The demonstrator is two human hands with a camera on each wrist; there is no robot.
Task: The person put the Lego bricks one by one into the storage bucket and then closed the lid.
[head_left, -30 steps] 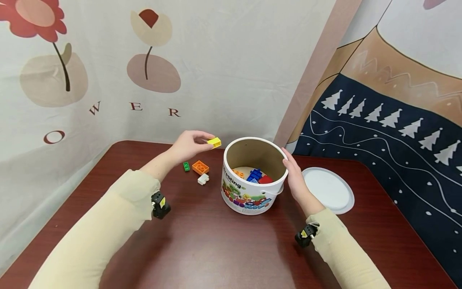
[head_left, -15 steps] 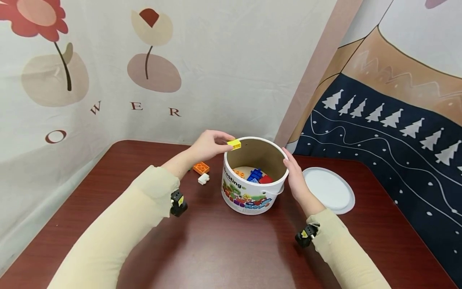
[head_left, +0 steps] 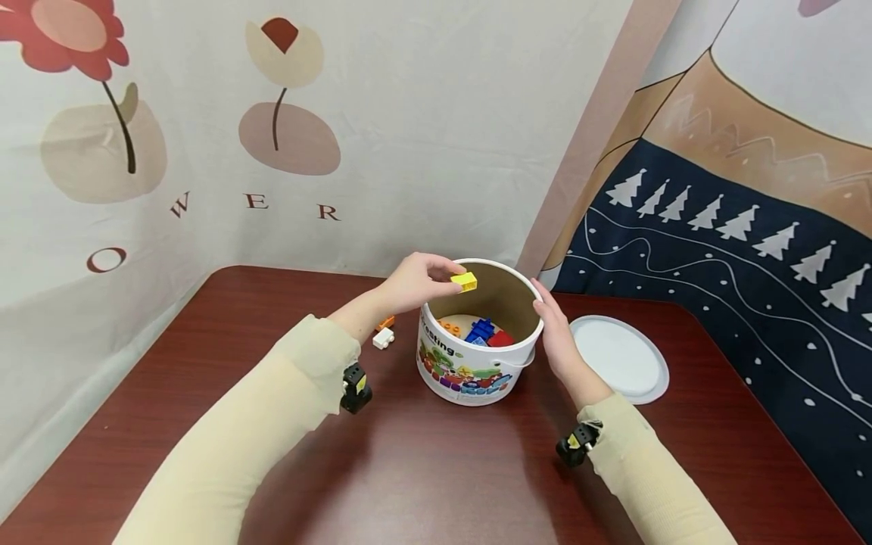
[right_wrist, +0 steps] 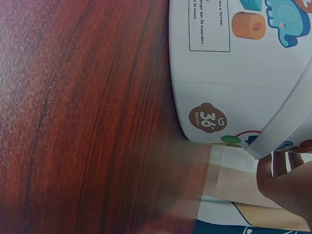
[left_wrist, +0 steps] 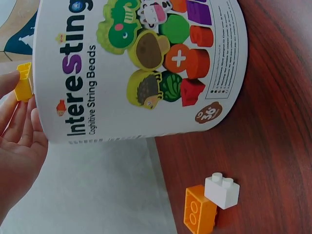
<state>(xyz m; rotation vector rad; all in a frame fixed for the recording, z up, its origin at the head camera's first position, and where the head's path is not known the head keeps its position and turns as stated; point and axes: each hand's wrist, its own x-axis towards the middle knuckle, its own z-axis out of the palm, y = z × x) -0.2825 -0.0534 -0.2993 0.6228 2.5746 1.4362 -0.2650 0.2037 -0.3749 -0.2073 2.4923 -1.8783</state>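
Note:
My left hand (head_left: 422, 281) pinches a yellow toy brick (head_left: 465, 281) between thumb and fingers, over the left part of the bucket's opening. In the left wrist view the yellow brick (left_wrist: 23, 84) shows beside the rim. The white bucket (head_left: 466, 371), printed with colourful beads, stands upright. Inside lie blue bricks (head_left: 481, 331), a red piece (head_left: 501, 339) and orange pieces (head_left: 450, 327). My right hand (head_left: 560, 333) rests against the bucket's right side, fingertips at the rim. Its fingers (right_wrist: 279, 163) show close to the bucket's handle (right_wrist: 285, 117) in the right wrist view.
A white brick (head_left: 384, 338) and an orange brick (left_wrist: 200, 209) lie on the dark red table (head_left: 422, 469), left of the bucket. The round white lid (head_left: 620, 357) lies to the right. Printed cloth (head_left: 436, 136) hangs behind the table.
My left hand has carried the yellow brick rightward from beside the bucket to over its opening. The left arm now covers the green brick and part of the orange one. My right hand stays put.

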